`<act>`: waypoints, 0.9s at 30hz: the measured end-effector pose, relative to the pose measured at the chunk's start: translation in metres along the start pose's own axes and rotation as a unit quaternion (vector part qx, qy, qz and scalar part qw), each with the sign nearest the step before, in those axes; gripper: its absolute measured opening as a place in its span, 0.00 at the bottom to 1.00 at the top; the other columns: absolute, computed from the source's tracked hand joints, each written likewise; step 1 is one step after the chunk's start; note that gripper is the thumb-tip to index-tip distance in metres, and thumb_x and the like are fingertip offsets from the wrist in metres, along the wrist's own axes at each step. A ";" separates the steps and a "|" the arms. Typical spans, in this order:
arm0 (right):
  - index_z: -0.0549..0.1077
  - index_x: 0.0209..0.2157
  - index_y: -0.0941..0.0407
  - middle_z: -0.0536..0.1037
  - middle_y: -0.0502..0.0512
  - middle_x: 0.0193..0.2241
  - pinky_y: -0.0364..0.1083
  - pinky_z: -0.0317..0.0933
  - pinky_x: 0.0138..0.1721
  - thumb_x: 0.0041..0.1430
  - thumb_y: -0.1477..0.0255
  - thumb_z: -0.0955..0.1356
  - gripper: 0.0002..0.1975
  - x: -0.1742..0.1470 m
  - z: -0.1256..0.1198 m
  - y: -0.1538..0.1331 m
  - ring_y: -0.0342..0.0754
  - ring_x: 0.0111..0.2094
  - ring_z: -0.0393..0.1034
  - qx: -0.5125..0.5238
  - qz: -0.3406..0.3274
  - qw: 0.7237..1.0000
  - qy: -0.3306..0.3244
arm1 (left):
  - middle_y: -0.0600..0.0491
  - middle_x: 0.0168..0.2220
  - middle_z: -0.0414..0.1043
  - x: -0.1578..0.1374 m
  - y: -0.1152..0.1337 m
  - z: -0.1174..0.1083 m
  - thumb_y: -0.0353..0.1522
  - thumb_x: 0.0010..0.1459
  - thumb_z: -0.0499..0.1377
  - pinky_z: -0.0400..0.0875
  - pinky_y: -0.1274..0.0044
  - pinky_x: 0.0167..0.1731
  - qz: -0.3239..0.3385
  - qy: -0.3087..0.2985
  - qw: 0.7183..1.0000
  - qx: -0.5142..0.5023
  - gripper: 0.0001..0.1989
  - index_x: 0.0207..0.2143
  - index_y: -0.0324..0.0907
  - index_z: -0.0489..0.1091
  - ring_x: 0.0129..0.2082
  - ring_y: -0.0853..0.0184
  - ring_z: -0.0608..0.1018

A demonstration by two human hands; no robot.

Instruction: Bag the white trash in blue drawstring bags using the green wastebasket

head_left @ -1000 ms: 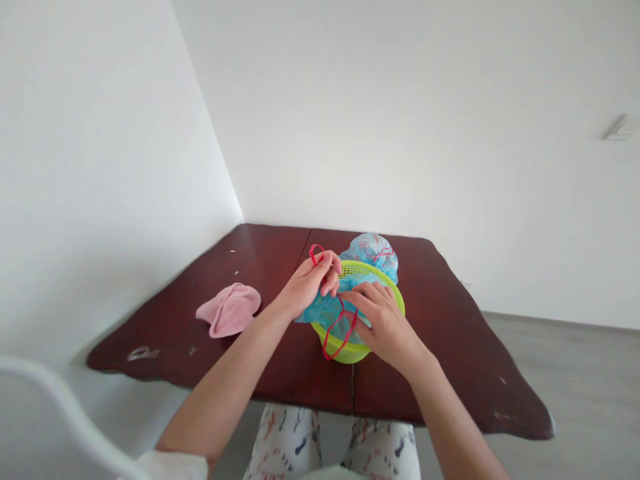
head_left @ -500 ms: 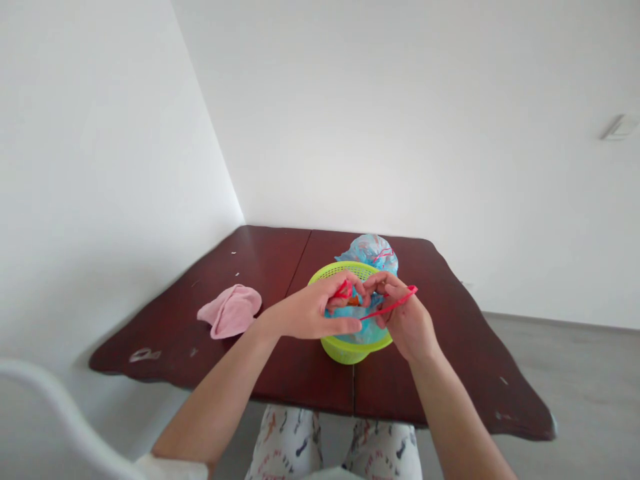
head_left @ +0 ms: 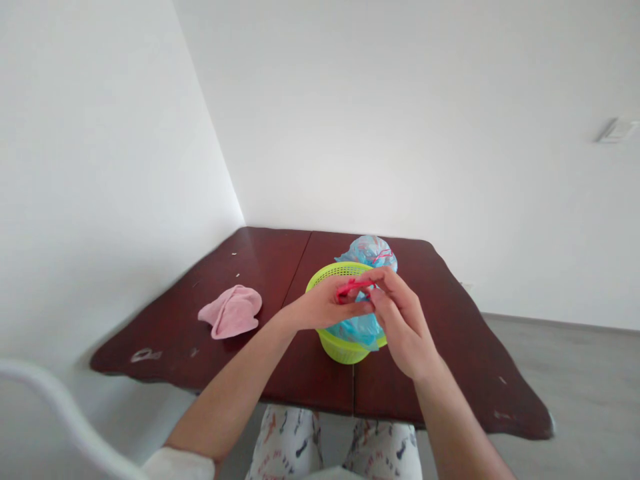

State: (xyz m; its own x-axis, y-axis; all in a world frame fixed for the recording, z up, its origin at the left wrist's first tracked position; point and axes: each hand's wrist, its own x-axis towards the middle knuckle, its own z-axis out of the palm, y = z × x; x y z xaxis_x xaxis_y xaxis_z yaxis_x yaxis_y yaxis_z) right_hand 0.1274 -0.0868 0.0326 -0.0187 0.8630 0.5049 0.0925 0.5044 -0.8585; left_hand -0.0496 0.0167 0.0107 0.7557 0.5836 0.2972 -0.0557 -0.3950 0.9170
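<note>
Above a yellow-green plastic basket [head_left: 345,353], my two hands meet over a blue plastic bag [head_left: 355,328] that lies in it. A red drawstring [head_left: 354,287] runs between the fingers of my left hand [head_left: 327,303], which are closed on it. The fingertips of my right hand [head_left: 400,317] pinch the string's other part near the left fingertips. What lies inside the bag is hidden by my hands and the plastic.
Behind the basket sits a second blue bag [head_left: 369,250], full and with a red string. A folded pink cloth [head_left: 233,312] lies on the left of the dark red table [head_left: 320,380]. White walls [head_left: 400,133] stand behind and to the left.
My right hand has turned and come closer to the left one. The red drawstring, stretched in a long loop before, is now bunched between the fingers. The bag's plastic has shifted in the basket.
</note>
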 end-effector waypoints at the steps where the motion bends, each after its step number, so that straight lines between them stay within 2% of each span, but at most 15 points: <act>1: 0.81 0.51 0.50 0.78 0.52 0.37 0.48 0.69 0.38 0.86 0.62 0.66 0.12 0.000 -0.001 0.002 0.50 0.38 0.74 -0.011 -0.007 1.000 0.016 | 0.58 0.30 0.63 0.001 0.000 0.001 0.53 0.72 0.72 0.68 0.74 0.34 0.001 0.002 1.000 -0.011 0.27 0.34 0.44 0.69 0.31 0.68 0.67; 3: 0.82 0.50 0.50 0.77 0.52 0.37 0.49 0.69 0.38 0.87 0.62 0.66 0.13 0.000 -0.004 0.004 0.50 0.38 0.74 -0.042 -0.039 0.997 0.043 | 0.55 0.33 0.70 0.001 0.002 0.002 0.58 0.76 0.67 0.73 0.73 0.37 -0.008 0.003 0.999 -0.031 0.28 0.39 0.42 0.75 0.34 0.66 0.72; 6: 0.83 0.52 0.49 0.79 0.55 0.46 0.50 0.70 0.42 0.87 0.63 0.66 0.13 -0.002 -0.007 0.005 0.51 0.43 0.75 -0.112 -0.116 0.985 0.067 | 0.53 0.33 0.74 0.000 0.011 0.002 0.60 0.76 0.65 0.74 0.73 0.39 -0.012 0.021 0.999 -0.023 0.31 0.42 0.41 0.81 0.35 0.64 0.76; 8: 0.81 0.60 0.48 0.78 0.58 0.54 0.54 0.73 0.50 0.85 0.62 0.69 0.11 -0.006 -0.008 0.007 0.55 0.51 0.76 -0.165 -0.150 0.971 0.081 | 0.54 0.30 0.71 -0.001 0.019 0.001 0.61 0.76 0.65 0.69 0.74 0.35 -0.001 0.057 0.998 -0.012 0.32 0.39 0.41 0.81 0.31 0.66 0.73; 11: 0.70 0.74 0.47 0.76 0.64 0.65 0.65 0.73 0.64 0.80 0.58 0.74 0.27 -0.015 -0.001 0.017 0.64 0.63 0.75 -0.229 -0.151 0.959 0.069 | 0.60 0.24 0.59 -0.004 0.027 0.000 0.60 0.77 0.63 0.56 0.76 0.27 0.004 0.107 0.993 -0.054 0.32 0.36 0.41 0.79 0.25 0.70 0.60; 13: 0.63 0.78 0.47 0.77 0.66 0.69 0.69 0.72 0.68 0.78 0.57 0.75 0.35 -0.018 0.008 0.026 0.67 0.67 0.75 -0.252 -0.147 0.956 0.041 | 0.62 0.23 0.52 -0.005 0.031 0.000 0.59 0.77 0.63 0.50 0.75 0.25 0.010 0.126 0.986 -0.106 0.31 0.36 0.41 0.76 0.23 0.71 0.55; 14: 0.60 0.80 0.47 0.77 0.67 0.70 0.70 0.72 0.69 0.78 0.58 0.75 0.37 -0.019 0.014 0.031 0.68 0.67 0.76 -0.262 -0.149 0.953 0.028 | 0.63 0.23 0.52 -0.006 0.033 0.001 0.58 0.77 0.64 0.49 0.75 0.25 0.016 0.132 0.983 -0.124 0.30 0.36 0.42 0.75 0.23 0.71 0.54; 18: 0.56 0.81 0.49 0.81 0.69 0.66 0.73 0.73 0.67 0.82 0.64 0.71 0.35 -0.016 0.035 0.050 0.69 0.65 0.80 -0.304 -0.168 0.937 0.033 | 0.62 0.24 0.54 -0.004 0.039 0.003 0.55 0.76 0.64 0.50 0.75 0.26 0.037 0.150 0.979 -0.137 0.27 0.35 0.43 0.73 0.23 0.71 0.53; 22: 0.64 0.73 0.53 0.84 0.68 0.55 0.78 0.71 0.66 0.82 0.60 0.71 0.27 -0.014 0.049 0.057 0.69 0.57 0.82 -0.365 -0.188 0.911 0.035 | 0.61 0.23 0.56 -0.001 0.045 0.006 0.54 0.77 0.64 0.54 0.74 0.28 0.053 0.207 0.971 -0.107 0.27 0.33 0.43 0.72 0.24 0.70 0.56; 24: 0.67 0.69 0.54 0.83 0.68 0.53 0.76 0.74 0.63 0.82 0.59 0.70 0.23 -0.015 0.053 0.057 0.69 0.55 0.82 -0.377 -0.201 0.903 0.036 | 0.60 0.23 0.57 -0.001 0.047 0.007 0.55 0.77 0.64 0.55 0.74 0.29 0.052 0.218 0.969 -0.106 0.28 0.32 0.42 0.73 0.25 0.70 0.57; 27: 0.71 0.62 0.54 0.84 0.66 0.49 0.67 0.77 0.53 0.85 0.65 0.66 0.12 -0.014 0.056 0.060 0.65 0.50 0.82 -0.367 -0.199 0.906 0.065 | 0.60 0.24 0.57 -0.003 0.047 0.008 0.55 0.78 0.63 0.58 0.73 0.32 0.036 0.208 0.971 -0.112 0.29 0.32 0.42 0.74 0.26 0.69 0.59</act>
State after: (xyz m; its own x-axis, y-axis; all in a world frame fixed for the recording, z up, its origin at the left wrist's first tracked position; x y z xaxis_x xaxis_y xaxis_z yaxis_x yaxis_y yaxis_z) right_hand 0.0777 -0.0666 -0.0314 -0.0824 0.5817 0.8092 0.7425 0.5775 -0.3395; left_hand -0.0490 -0.0089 0.0507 0.4173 0.8147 0.4026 -0.2748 -0.3092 0.9104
